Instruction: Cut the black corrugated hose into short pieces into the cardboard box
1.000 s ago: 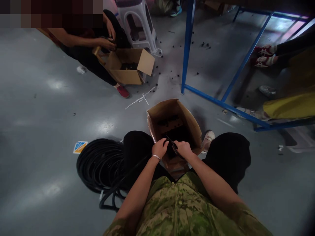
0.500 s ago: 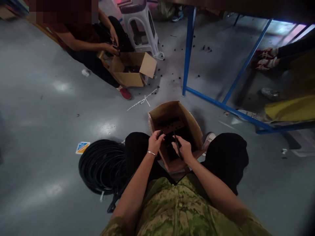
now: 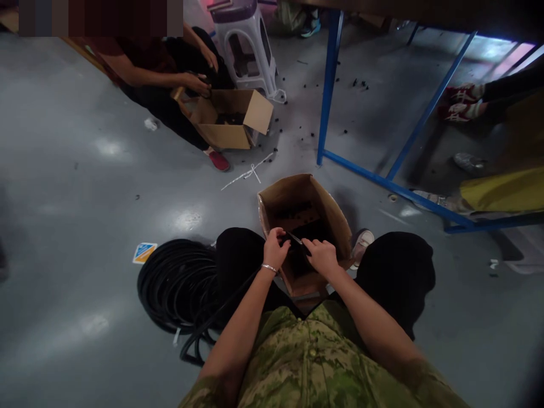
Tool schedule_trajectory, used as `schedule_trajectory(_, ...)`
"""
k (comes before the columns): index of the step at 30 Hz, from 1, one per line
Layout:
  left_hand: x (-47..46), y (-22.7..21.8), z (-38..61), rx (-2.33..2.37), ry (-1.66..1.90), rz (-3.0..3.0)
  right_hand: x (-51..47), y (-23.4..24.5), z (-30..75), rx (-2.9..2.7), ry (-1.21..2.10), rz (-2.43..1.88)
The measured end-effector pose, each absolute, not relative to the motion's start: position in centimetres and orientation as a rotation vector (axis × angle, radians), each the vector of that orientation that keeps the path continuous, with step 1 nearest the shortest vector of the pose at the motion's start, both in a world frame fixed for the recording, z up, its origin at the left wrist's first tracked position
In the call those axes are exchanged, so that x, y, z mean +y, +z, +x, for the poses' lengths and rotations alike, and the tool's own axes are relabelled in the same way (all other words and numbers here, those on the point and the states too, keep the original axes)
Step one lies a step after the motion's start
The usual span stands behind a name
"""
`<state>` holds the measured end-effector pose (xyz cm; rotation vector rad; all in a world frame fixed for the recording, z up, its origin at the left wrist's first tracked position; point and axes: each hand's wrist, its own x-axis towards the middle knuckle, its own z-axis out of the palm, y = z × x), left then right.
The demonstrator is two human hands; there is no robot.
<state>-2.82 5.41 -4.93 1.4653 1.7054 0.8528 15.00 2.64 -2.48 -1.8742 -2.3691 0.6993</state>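
Above an open cardboard box (image 3: 330, 211) between my knees, my two hands work close together. My left hand (image 3: 276, 249) is closed in a pinch, with a black strand at its fingers; the fingers partly cover the strand's end. A slim bladed tool (image 3: 294, 237) sits in my closed right hand (image 3: 322, 256), its grey tip pointing left at the left fingertips. Whether it is a knife or scissors I cannot tell. On the floor by my left leg lies a coil of black cable or hose (image 3: 176, 283), and a strand rises from it toward my left hand. Dark pieces lie inside the box.
A co-worker's hands (image 3: 199, 82) are over another cardboard box (image 3: 225, 136) at the upper left. Behind it stands a grey plastic stool (image 3: 244, 51). A blue table frame (image 3: 329, 90) rises at the right. Small black bits and a white string (image 3: 250, 171) lie on the floor.
My hands have come closer together. The tool has swung from pointing away from me to slanting left, with its tip by my left fingers.
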Motion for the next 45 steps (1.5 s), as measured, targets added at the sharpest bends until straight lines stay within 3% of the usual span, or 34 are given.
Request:
schedule_trajectory(9, 5.4, -4.1, -2.3, 1.658, 0.970, 1.502, 2.7, -2.9, 15.4, -2.103, 0.791, -1.789)
schedule_trajectory(15, 3.8, -3.3, -0.6, 1.519, 0.881, 1.572, 3.1, -4.3, 15.4, -1.163, 1.363, -1.503)
schedule_trajectory(18, 2.8, -2.6, 0.4, 1.433, 0.762, 1.663, 3.4, -4.3, 15.6, -0.989, 1.465, -1.364)
schedule_trajectory(30, 3.6, 1.9, -1.2, 1.597, 0.119, 2.112, 4.5, -3.0, 16.8, -0.934, 1.318, -1.415)
schedule_trajectory(37, 4.4, -0.5, -2.6, 1.889, 0.239, 1.945, 2.6, -5.2, 15.7, -1.101, 1.483, -1.512)
schedule_trajectory(45, 4.9, -1.4, -3.4, 1.872, 0.421, 1.858, 0.9, -7.6, 15.3, -1.530, 1.464, -1.561)
